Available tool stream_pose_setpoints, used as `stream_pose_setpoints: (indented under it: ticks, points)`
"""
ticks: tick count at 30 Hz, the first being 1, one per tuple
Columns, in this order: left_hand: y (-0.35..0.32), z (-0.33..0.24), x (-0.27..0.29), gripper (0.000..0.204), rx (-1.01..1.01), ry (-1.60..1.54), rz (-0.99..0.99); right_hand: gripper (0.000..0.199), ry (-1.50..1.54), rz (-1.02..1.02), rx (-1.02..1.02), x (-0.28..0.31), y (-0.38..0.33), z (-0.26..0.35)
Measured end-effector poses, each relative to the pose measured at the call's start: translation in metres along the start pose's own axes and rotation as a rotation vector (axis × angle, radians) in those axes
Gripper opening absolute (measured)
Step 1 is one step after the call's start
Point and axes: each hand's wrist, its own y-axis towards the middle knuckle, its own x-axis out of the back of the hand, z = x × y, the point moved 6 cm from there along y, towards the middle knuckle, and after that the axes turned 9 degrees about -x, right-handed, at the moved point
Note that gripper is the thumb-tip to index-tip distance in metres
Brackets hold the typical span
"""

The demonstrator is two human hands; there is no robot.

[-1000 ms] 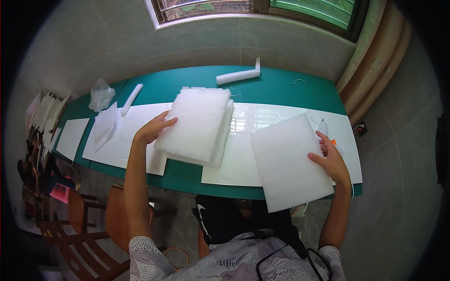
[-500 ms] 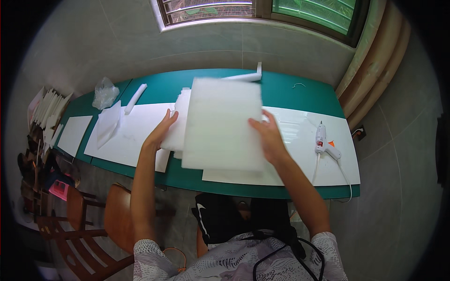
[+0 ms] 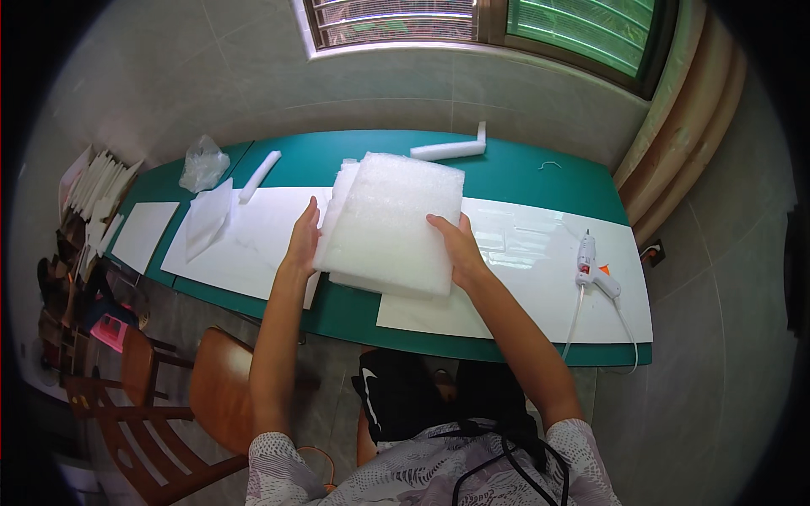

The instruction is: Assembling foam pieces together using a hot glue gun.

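Foam sheets stacked at centre of frame, left edges uneven. Left hand open, flat along left side; right hand grips right edge, thumb on top. Better press gently, evenly.

Running into foam above the table, set between left hand and right hand. Finding room above the right board, between right hand and glue gun — meeting cords toward the near edge. Passing along the back strip, dodging a bent bar behind the foam. Finding room over the left board too — skirting a sheet, a rod and a bag farther left and back.
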Motion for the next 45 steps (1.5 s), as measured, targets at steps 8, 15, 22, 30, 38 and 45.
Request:
stream_pose_setpoints:
  ticks: [8, 15, 22, 30, 38, 45]
  points:
    - [-0.003, 0.007, -0.018, 0.083, 0.015, -0.081, 0.293, 0.086, -0.103, 0.114, -0.078, 0.004, 0.000, 0.008]
    - [-0.007, -0.007, -0.029, 0.091, -0.032, 0.181, 0.329, 0.101, -0.230, 0.250, 0.024, -0.001, -0.013, 0.023]
    - [-0.010, -0.048, -0.048, 0.107, -0.146, 0.345, 0.237, 0.104, -0.253, 0.284, 0.048, -0.001, -0.016, 0.024]
    - [-0.027, -0.075, -0.134, 0.097, -0.240, 0.652, 0.252, 0.079, -0.500, 0.085, 0.386, 0.033, -0.010, 0.037]
    - [-0.028, 0.053, -0.087, 0.052, -0.369, 0.181, 0.097, 0.080, -0.284, 0.103, 0.174, 0.023, -0.043, 0.036]
    - [-0.040, 0.051, -0.081, 0.021, -0.560, 0.202, -0.128, 0.088, -0.325, 0.119, 0.144, 0.032, -0.035, 0.024]
